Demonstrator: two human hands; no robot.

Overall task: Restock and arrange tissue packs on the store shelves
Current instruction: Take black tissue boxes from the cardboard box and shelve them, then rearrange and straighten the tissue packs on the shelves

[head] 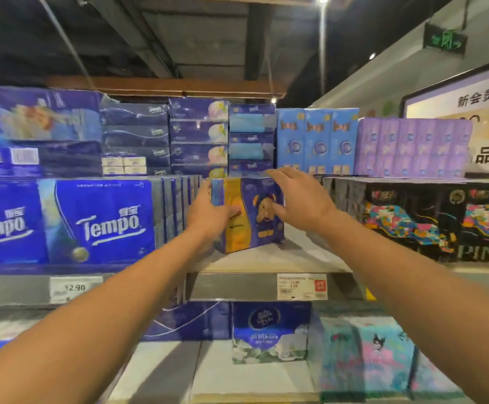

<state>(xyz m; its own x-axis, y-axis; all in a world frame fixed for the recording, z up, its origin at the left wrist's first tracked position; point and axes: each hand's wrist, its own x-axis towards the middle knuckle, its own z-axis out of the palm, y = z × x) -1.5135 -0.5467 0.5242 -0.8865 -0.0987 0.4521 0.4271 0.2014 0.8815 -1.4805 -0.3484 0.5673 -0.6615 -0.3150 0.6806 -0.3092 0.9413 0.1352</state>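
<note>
A: The fingers (231,212) of the left hand (208,214) lie against the front and the left edge of the purple-and-orange tissue pack (252,214); they look a little bent around that edge, so the hand seems to hold the pack there. The right hand (298,199) is spread wide with straight fingers, just before the right part of the pack's face. If it touches the pack, one cannot tell.

B: And where does the pack stand?

A: Upright on the middle shelf (266,258), set a little back from the shelf edge, above the price label (302,286). To the left of the pack are the blue Tempo packs (103,220); to its right is a bare part of the shelf, and then the black packs (441,220).

B: How will it handle?

A: Probably light and soft, since it is paper in thin plastic wrap. The wrap may be slippery and the pack may give under pressure. A hold with one flat hand on each side seems safer than a pinch at the film, which could tear.

B: Any risk?

A: It could tip forward, because nothing supports its right side.
</note>
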